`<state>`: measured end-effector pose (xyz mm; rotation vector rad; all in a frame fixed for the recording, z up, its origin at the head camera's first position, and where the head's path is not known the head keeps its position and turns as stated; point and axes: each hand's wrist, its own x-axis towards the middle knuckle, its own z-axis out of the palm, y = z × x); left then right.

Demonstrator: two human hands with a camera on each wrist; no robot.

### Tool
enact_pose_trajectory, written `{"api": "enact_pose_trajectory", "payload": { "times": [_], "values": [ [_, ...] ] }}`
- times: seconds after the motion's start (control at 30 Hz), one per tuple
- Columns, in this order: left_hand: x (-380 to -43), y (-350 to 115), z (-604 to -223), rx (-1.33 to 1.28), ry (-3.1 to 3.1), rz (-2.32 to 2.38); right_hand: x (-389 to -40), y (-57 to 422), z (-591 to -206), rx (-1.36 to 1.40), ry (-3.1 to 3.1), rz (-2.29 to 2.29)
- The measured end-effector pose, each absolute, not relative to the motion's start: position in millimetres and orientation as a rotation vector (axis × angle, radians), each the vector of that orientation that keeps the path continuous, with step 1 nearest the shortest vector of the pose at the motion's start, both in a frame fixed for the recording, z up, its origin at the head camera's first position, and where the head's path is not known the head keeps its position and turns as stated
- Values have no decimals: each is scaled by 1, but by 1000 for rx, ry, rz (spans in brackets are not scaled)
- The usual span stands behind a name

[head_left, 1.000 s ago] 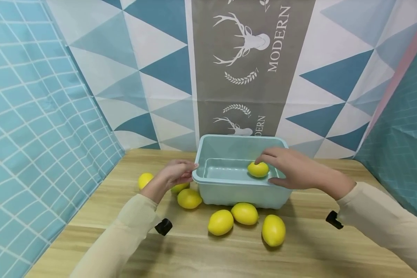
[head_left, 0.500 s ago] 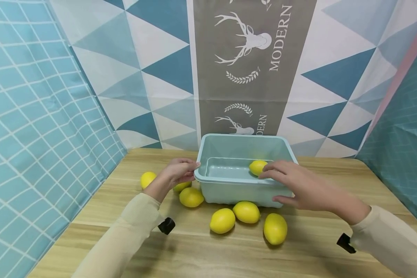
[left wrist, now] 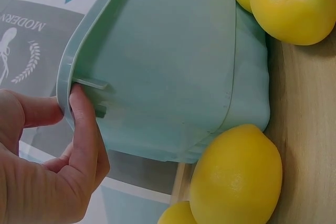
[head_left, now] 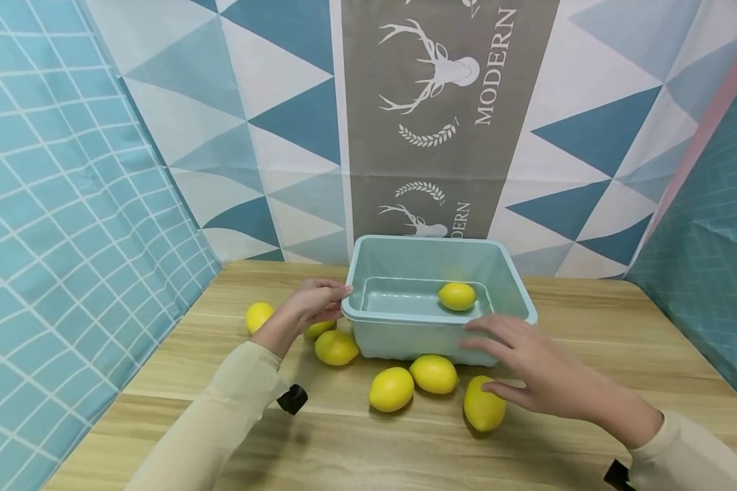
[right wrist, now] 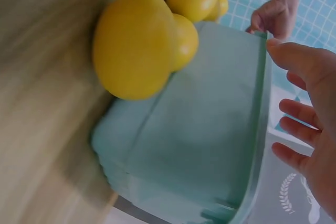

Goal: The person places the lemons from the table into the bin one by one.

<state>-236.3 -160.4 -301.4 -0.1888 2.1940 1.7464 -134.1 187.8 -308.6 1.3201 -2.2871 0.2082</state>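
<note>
A light blue-green plastic bin (head_left: 399,339) stands on the wooden table with one yellow lemon (head_left: 457,296) lying inside. My left hand (head_left: 310,303) pinches the bin's left rim, thumb over the edge and fingers beneath, as the left wrist view shows. My right hand (head_left: 531,365) hovers in front of the bin's right side, fingers spread and holding nothing. Its thumb overlaps a lemon (head_left: 480,412) at the front right in the head view. Two more lemons lie in front of the bin, a left one (head_left: 392,389) and one (head_left: 434,374) close to its wall.
Beside the bin's left end sit a lemon (head_left: 336,348), another partly behind my left hand (head_left: 321,329), and one farther left (head_left: 259,317). A patterned cloth backdrop (head_left: 295,136) rises behind; a blue tiled-print sheet (head_left: 55,204) borders the left.
My right hand has let go of the lemon inside the bin, withdrawn over the rim and come down toward the front right lemon. My left hand keeps its hold on the rim.
</note>
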Motion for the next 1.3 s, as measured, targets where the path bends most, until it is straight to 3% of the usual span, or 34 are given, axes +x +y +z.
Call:
{"api": "enact_pose_trajectory", "payload": {
  "times": [0.47, 1.3],
  "values": [
    [-233, -156, -299, -200, 2225, 1709, -122, 200, -341, 1358, -2365, 134],
    [-235, -159, -301, -154, 2190, 1745, -128, 203, -361, 1461, -2602, 151]
  ]
}}
